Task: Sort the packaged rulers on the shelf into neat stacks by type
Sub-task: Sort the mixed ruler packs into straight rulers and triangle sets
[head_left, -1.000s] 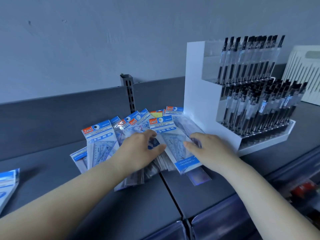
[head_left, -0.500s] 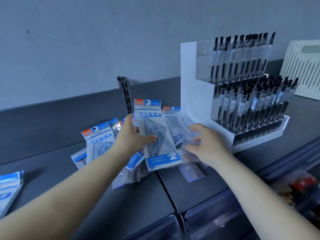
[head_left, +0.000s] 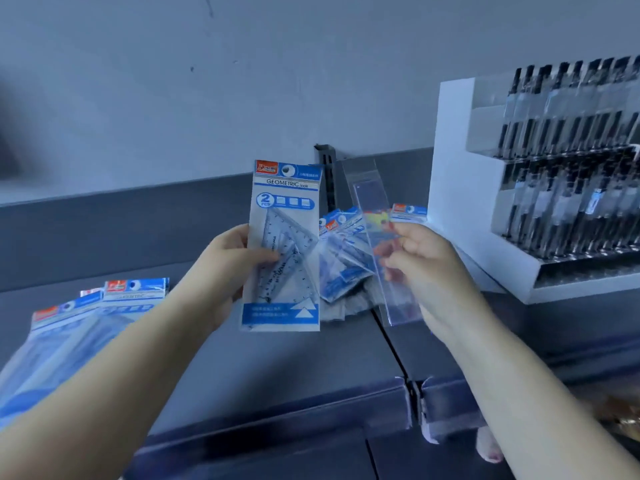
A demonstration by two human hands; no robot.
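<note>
Two packets were held up above the shelf (head_left: 277, 368), one in each hand, ready to be sorted by type.

The left hand (head_left: 228, 271) pinched the set-square packet (head_left: 282, 244) at its left edge, thumb on the front, long axis upright. The right hand (head_left: 420, 268) gripped the clear ruler sleeve (head_left: 381, 244) with curled fingers, its long axis also near upright, leaning slightly left at the top. The stack of like packets (head_left: 86, 327) lay low to the left, nearer the left hand, so the set squares likely belonged there. The loose heap (head_left: 346, 258) sat behind, between the hands and partly hidden by both packets. The sleeve's contents were hard to make out, and the pen display (head_left: 485, 209) was cut off at the right.
</note>
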